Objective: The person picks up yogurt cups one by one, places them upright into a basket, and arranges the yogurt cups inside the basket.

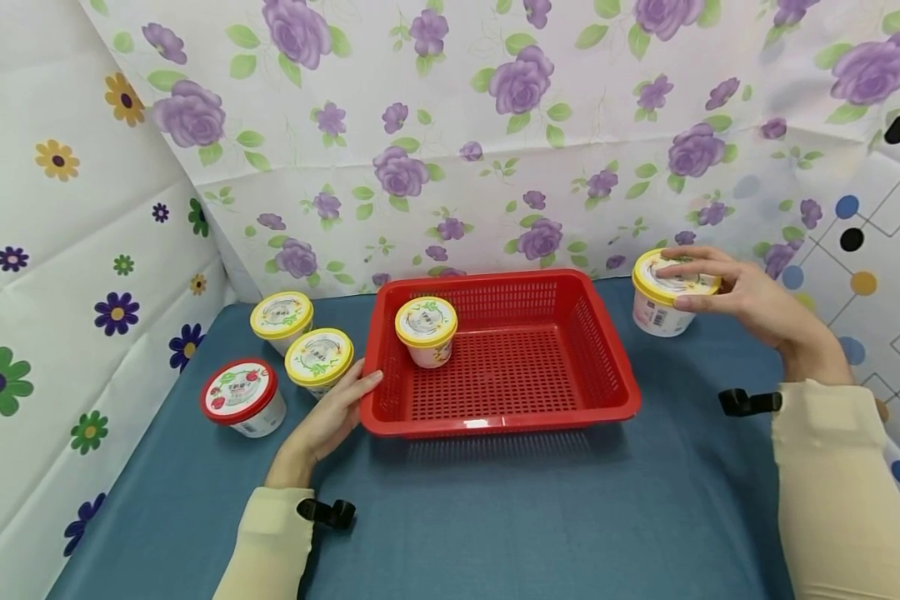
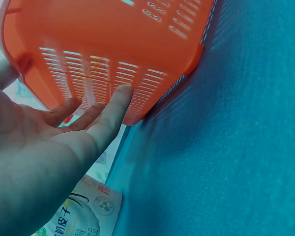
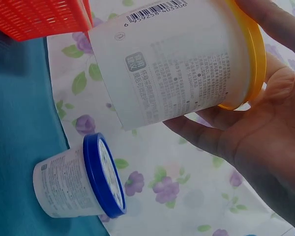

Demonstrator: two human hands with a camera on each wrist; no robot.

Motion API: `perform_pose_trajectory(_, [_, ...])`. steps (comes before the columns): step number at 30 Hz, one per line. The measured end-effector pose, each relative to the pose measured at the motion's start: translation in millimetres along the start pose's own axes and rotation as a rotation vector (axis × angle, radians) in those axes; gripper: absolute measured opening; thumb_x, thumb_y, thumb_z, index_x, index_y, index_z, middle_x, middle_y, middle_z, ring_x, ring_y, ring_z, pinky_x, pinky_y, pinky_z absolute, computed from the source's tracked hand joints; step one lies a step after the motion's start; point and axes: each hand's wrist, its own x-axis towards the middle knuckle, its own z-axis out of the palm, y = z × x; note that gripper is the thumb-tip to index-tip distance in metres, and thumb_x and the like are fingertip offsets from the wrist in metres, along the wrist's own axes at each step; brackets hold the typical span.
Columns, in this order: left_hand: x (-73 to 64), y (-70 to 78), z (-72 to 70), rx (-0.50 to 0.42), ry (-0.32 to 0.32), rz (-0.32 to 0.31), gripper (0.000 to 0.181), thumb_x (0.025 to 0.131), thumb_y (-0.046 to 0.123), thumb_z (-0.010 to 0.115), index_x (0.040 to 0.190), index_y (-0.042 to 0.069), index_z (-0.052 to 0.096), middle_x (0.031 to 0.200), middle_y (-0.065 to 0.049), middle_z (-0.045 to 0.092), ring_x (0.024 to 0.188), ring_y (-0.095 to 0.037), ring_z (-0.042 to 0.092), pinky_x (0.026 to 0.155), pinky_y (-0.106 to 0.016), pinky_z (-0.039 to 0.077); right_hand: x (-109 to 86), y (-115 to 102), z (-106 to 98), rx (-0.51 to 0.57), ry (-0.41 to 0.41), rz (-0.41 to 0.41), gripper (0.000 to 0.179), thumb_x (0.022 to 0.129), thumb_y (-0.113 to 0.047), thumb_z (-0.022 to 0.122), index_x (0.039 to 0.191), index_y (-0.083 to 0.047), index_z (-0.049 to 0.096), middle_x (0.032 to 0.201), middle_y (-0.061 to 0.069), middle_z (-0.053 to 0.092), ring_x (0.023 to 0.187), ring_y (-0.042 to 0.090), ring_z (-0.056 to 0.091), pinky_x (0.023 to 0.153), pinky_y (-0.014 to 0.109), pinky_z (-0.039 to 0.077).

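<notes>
My right hand grips a white paper tub with a yellow lid, right of the red basket, thumb and fingers about its lid. The right wrist view shows this tub close up, its barcode and printed side facing the camera. At the left end of the red plastic basket, my left hand holds on, thumb hooked over the rim and fingers against the slotted outer wall. Inside the basket, toward its left, another yellow-lidded tub stands upright.
Left of the basket stand two yellow-lidded tubs and a red-lidded one. A blue-lidded tub shows in the right wrist view. Flowered cloth hangs behind the blue-covered table.
</notes>
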Motion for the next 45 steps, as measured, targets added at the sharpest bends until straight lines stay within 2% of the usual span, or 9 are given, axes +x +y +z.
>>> perform_pose_trajectory(13, [-0.8,-0.3,0.2,-0.002,0.004,-0.009,0.068,0.11,0.034,0.048,0.166,0.012,0.016,0.162,-0.019,0.033,0.144,-0.035,0.038,0.115,-0.045,0.042,11.9,-13,4,0.012,-0.014,-0.008,0.042,0.103,-0.008,0.063,0.145,-0.006,0.061,0.158,0.001,0.04,0.134,0.019,0.036,0.088,0.021,0.053])
perform_pose_trajectory(23, [-0.5,-0.9,-0.4,-0.009,0.003,0.002,0.067,0.11,0.033,0.047,0.165,0.011,0.017,0.161,-0.02,0.033,0.142,-0.034,0.04,0.11,-0.037,0.047,21.3,-23,10,0.038,-0.032,-0.028,0.041,0.103,-0.008,0.063,0.144,-0.005,0.062,0.158,0.002,0.041,0.137,0.02,0.035,0.09,0.021,0.051])
perform_pose_trajectory(29, [0.0,-1.1,-0.1,-0.009,0.002,0.002,0.067,0.11,0.034,0.047,0.165,0.012,0.017,0.162,-0.02,0.033,0.142,-0.033,0.04,0.111,-0.037,0.046,28.8,-29,15,0.029,-0.046,-0.018,0.041,0.101,-0.009,0.067,0.142,-0.006,0.064,0.157,0.0,0.043,0.137,0.019,0.035,0.088,0.022,0.052])
perform_pose_trajectory(37, [-0.4,-1.9,-0.3,-0.006,0.001,0.001,0.066,0.11,0.034,0.047,0.165,0.011,0.017,0.161,-0.021,0.034,0.141,-0.034,0.04,0.111,-0.039,0.046,45.7,-37,26,0.056,-0.075,-0.005,0.04,0.1,-0.012,0.069,0.14,-0.008,0.066,0.157,-0.001,0.044,0.139,0.019,0.034,0.091,0.024,0.053])
perform_pose_trajectory(45, [0.4,-1.5,0.0,-0.009,-0.001,0.002,0.067,0.11,0.034,0.047,0.165,0.011,0.017,0.161,-0.021,0.034,0.141,-0.034,0.041,0.109,-0.037,0.048,64.0,-39,39,0.136,-0.137,-0.001,0.04,0.1,-0.01,0.07,0.139,-0.005,0.066,0.159,0.0,0.041,0.142,0.018,0.031,0.096,0.03,0.05])
